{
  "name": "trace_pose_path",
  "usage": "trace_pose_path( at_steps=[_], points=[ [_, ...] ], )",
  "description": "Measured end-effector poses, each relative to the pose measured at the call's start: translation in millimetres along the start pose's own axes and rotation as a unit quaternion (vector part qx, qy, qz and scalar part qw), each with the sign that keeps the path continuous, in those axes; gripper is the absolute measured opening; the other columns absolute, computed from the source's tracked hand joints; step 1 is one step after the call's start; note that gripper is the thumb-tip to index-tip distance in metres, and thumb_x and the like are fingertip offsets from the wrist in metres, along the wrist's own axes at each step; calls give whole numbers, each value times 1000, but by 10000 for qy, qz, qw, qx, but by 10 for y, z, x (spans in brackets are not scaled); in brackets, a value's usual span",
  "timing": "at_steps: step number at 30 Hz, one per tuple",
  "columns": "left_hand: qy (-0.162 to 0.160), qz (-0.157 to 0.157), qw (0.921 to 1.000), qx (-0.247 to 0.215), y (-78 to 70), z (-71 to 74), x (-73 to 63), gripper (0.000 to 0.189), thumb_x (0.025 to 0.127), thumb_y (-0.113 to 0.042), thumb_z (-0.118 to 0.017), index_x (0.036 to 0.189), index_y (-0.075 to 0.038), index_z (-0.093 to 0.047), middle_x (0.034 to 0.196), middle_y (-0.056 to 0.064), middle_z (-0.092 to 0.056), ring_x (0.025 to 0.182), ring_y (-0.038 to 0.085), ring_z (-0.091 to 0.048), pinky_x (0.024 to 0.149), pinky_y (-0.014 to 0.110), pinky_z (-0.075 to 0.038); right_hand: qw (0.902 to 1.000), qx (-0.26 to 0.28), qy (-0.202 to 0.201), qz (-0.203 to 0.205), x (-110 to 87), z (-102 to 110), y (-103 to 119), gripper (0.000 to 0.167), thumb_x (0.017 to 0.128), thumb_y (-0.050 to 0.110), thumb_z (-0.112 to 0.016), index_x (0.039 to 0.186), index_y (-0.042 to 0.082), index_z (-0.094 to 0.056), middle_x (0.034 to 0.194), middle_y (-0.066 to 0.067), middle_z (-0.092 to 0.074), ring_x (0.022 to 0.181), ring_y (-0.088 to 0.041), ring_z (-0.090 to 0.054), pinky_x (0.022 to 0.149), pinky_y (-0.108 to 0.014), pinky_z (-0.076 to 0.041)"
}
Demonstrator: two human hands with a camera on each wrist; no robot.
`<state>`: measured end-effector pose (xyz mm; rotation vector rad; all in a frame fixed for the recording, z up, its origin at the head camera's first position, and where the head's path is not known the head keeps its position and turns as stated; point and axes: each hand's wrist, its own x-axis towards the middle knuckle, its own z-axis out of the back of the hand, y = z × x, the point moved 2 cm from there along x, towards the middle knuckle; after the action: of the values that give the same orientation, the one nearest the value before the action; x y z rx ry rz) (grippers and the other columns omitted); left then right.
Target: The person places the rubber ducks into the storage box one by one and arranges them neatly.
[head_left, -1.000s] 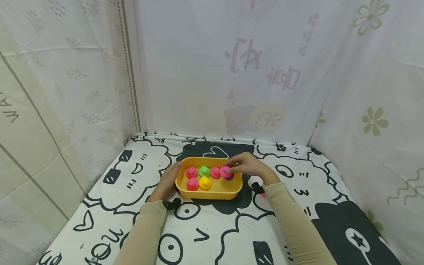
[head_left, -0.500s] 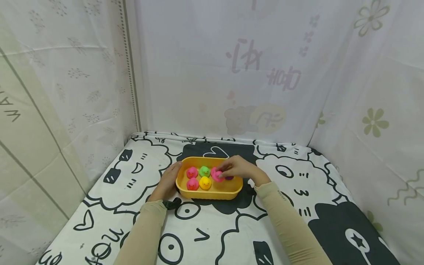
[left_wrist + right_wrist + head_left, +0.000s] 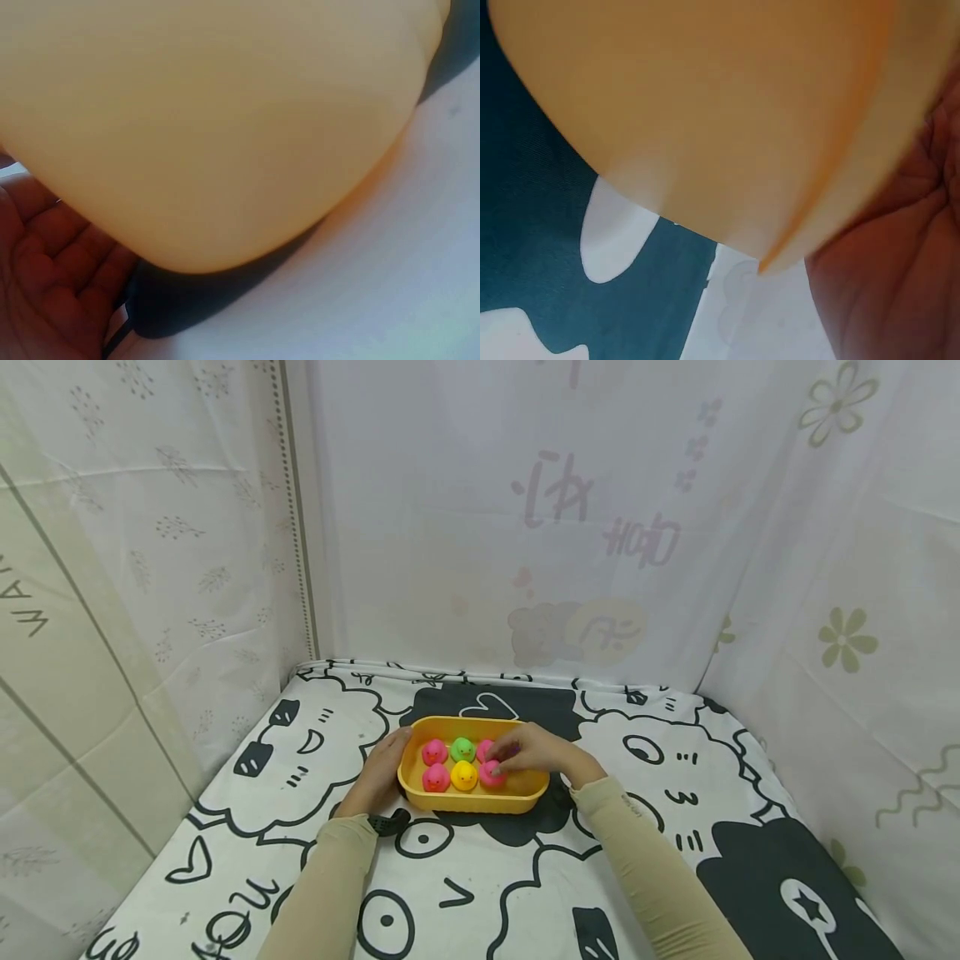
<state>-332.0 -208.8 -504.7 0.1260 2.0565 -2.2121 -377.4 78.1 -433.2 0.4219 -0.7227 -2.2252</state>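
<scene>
A yellow plastic tray (image 3: pixel 465 803) lies on the cloth. My left hand (image 3: pixel 381 770) holds its left end, and the left wrist view shows curled fingers (image 3: pixel 86 244) against the tray's underside edge. My right hand (image 3: pixel 538 750) reaches over the right part of the tray. Its thumb and fingers pinch a pink rubber duck (image 3: pixel 492 774) in the front row, beside a yellow duck (image 3: pixel 464 776). Another pink duck (image 3: pixel 436 777) stands at the row's left. Behind are a pink duck (image 3: pixel 434 752), a green duck (image 3: pixel 462 749) and a partly covered pink duck (image 3: pixel 484 749). The right hand mostly hides something purple.
A white cloth (image 3: pixel 450 893) with black cartoon drawings covers the table. Pale printed curtains (image 3: pixel 450 543) hang at the back and on both sides. A black wrist strap (image 3: pixel 390 822) sits on the left wrist.
My right hand has carried the pink duck leftward and toward me, from the back right of the tray to the front row beside the yellow duck. My left hand stays on the tray.
</scene>
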Motion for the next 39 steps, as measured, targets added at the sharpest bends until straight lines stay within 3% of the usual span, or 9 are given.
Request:
trace_pose_path(
  at_steps=[14,28,39],
  points=[
    [21,-49,10000,6,-22,4,0,79,100,-64,-42,159,-12,-29,164,8,-27,150,28,-27,120,44,-28,9999,-42,54,84,37,-85,-29,25,85,26,-82,109,20,-78,99,11,-71,92,-10,-64,85,-24,-57],
    [-47,-2,10000,46,-16,-4,-18,77,101,-61,-43,158,-11,-30,163,10,-29,149,30,-29,120,45,-29,9999,72,53,-132,0,-130,-30,25,85,27,-82,109,21,-77,99,11,-70,93,-11,-64,86,-26,-57],
    [-52,3,10000,79,-9,-11,-11,78,101,-61,-42,159,-10,-29,163,11,-28,148,31,-30,119,46,-30,9998,175,-90,30,-41,-87,-5,26,88,29,-80,110,17,-77,101,11,-72,95,-10,-65,87,-25,-57]
  ],
)
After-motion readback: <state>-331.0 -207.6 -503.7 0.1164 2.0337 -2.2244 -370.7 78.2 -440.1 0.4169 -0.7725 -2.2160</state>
